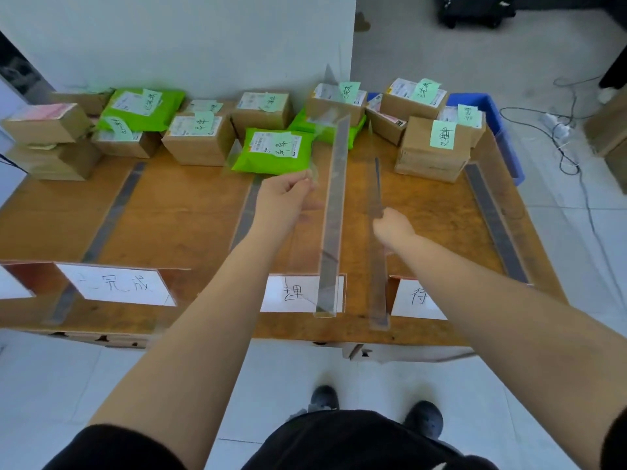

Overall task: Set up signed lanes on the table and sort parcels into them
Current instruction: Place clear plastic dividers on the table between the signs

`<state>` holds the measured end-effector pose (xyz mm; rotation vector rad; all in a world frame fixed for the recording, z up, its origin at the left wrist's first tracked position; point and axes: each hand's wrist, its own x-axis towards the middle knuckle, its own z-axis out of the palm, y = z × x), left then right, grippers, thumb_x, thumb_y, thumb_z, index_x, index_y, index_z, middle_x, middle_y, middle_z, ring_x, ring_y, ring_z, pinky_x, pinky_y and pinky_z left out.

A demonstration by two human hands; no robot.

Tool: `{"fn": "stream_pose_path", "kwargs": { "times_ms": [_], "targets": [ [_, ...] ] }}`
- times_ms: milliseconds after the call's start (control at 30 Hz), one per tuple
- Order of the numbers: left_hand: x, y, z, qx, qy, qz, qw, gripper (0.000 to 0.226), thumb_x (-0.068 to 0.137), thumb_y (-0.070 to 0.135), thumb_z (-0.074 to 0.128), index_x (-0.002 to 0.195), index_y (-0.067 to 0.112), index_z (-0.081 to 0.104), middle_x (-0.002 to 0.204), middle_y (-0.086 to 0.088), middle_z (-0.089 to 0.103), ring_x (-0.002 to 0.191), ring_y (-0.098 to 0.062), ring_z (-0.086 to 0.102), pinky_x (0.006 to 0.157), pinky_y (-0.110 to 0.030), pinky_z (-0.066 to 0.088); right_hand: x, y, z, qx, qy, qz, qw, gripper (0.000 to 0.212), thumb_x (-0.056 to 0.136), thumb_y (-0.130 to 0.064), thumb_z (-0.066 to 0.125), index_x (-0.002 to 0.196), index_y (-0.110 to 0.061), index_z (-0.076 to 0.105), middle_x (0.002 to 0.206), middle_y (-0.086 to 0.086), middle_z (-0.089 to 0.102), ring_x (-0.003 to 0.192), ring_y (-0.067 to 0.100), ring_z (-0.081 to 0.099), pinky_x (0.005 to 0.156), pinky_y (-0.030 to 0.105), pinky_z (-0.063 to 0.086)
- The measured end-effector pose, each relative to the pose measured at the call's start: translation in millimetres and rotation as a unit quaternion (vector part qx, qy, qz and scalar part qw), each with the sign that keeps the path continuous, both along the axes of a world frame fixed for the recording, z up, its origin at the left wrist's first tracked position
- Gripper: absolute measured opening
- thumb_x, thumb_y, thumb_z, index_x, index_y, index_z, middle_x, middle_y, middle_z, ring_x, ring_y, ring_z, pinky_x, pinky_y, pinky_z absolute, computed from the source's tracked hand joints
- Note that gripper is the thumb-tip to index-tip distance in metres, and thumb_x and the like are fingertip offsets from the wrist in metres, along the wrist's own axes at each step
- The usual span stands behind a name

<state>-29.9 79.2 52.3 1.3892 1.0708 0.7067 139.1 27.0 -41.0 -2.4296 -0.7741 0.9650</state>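
Both hands are on clear acrylic dividers over the bench (190, 212). Left hand (283, 195) pinches the top edge of one clear divider (334, 212); right hand (393, 227) curls round a second divider (378, 252). Cardboard parcels (200, 139) and green mailers (274, 150) line the back, a few inside the blue bin (505, 137). Paper signs (115, 284) stand along the front.

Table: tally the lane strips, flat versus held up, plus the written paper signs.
Grey strips lying flat on the wooden table: 3
Clear plastic strips held up, one in the left hand, one in the right hand: 2
White paper signs with writing: 3
Total: 8
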Motion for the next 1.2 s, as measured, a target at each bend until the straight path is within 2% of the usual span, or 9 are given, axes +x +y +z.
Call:
{"fn": "stream_pose_path", "kwargs": {
  "times_ms": [133,233,367,467,567,633,767,967,1200],
  "targets": [
    [20,-12,-3,-0.011,0.012,-0.004,1.000,0.025,0.093,0.011,0.049,0.115,0.012,0.062,0.118,-0.008,0.064,0.098,-0.031,0.066,0.070,-0.036,0.055,11,-11,11,0.005,0.005,0.004,1.000,0.035,0.095,0.002,0.032,0.127,0.003,0.046,0.130,0.024,0.051,0.099,0.038,0.061,0.067,0.029,0.051],
    [34,-21,-9,-0.007,0.036,-0.010,0.999,0.033,0.092,0.013,0.051,0.124,0.009,0.058,0.127,-0.006,0.060,0.096,-0.025,0.067,0.069,-0.031,0.057,18,-18,15,0.020,0.037,-0.018,0.999,0.039,0.095,0.005,0.031,0.131,0.002,0.043,0.132,0.023,0.049,0.106,0.039,0.060,0.062,0.027,0.043],
    [48,-32,-19,-0.003,0.050,0.003,0.999,0.031,0.094,0.012,0.050,0.124,0.010,0.059,0.128,-0.001,0.059,0.083,-0.014,0.067,0.071,-0.030,0.058,26,-22,14,0.041,0.173,-0.074,0.981,0.040,0.095,0.003,0.031,0.133,-0.002,0.041,0.096,0.018,0.057,0.066,0.026,0.060,0.053,0.037,0.054],
    [56,-40,-25,0.003,0.058,0.004,0.998,0.026,0.094,0.010,0.048,0.113,0.017,0.065,0.090,0.014,0.070,0.074,-0.013,0.065,0.070,-0.035,0.055,29,-25,22,0.040,0.232,-0.063,0.970,0.026,0.097,-0.001,0.038,0.121,-0.008,0.045,0.090,0.012,0.055,0.077,0.028,0.059,0.068,0.034,0.056],
    [63,-43,-31,0.002,0.074,0.000,0.997,0.027,0.094,0.009,0.048,0.094,0.033,0.061,0.050,0.025,0.058,0.063,-0.009,0.060,0.064,-0.035,0.057,34,-27,23,0.062,0.275,-0.084,0.956,0.036,0.098,-0.002,0.038,0.134,-0.006,0.040,0.104,0.018,0.051,0.102,0.039,0.061,0.067,0.040,0.053],
    [67,-44,-36,-0.003,0.094,-0.002,0.996,0.032,0.094,0.009,0.048,0.079,0.035,0.061,0.045,0.024,0.056,0.052,0.002,0.058,0.061,-0.033,0.057,35,-29,23,0.064,0.275,-0.065,0.957,0.041,0.098,-0.003,0.040,0.138,-0.004,0.037,0.097,0.014,0.054,0.089,0.034,0.064,0.068,0.040,0.053],
    [76,-47,-49,-0.003,0.121,-0.020,0.992,0.026,0.096,0.014,0.046,0.106,0.017,0.069,0.067,0.012,0.060,0.067,-0.012,0.060,0.075,-0.044,0.058,34,-28,23,0.072,0.277,-0.050,0.957,0.036,0.097,-0.004,0.044,0.133,-0.003,0.044,0.073,0.006,0.054,0.060,0.019,0.059,0.057,0.033,0.055],
    [86,-48,-72,-0.030,0.166,-0.072,0.983,0.038,0.097,0.017,0.044,0.134,0.014,0.049,0.126,-0.008,0.061,0.107,-0.023,0.061,0.090,-0.043,0.053,33,-22,20,0.057,0.250,-0.029,0.966,0.047,0.095,-0.010,0.050,0.141,-0.005,0.039,0.113,0.017,0.057,0.103,0.034,0.064,0.077,0.037,0.055],
    [84,-45,-85,-0.142,0.111,-0.092,0.979,0.035,0.093,0.011,0.053,0.128,0.014,0.055,0.105,0.002,0.056,0.099,-0.012,0.053,0.073,-0.026,0.051,31,-18,13,0.056,0.241,-0.020,0.969,0.051,0.094,-0.017,0.055,0.142,-0.009,0.039,0.125,0.016,0.056,0.092,0.027,0.063,0.077,0.036,0.057]
  ]
}}
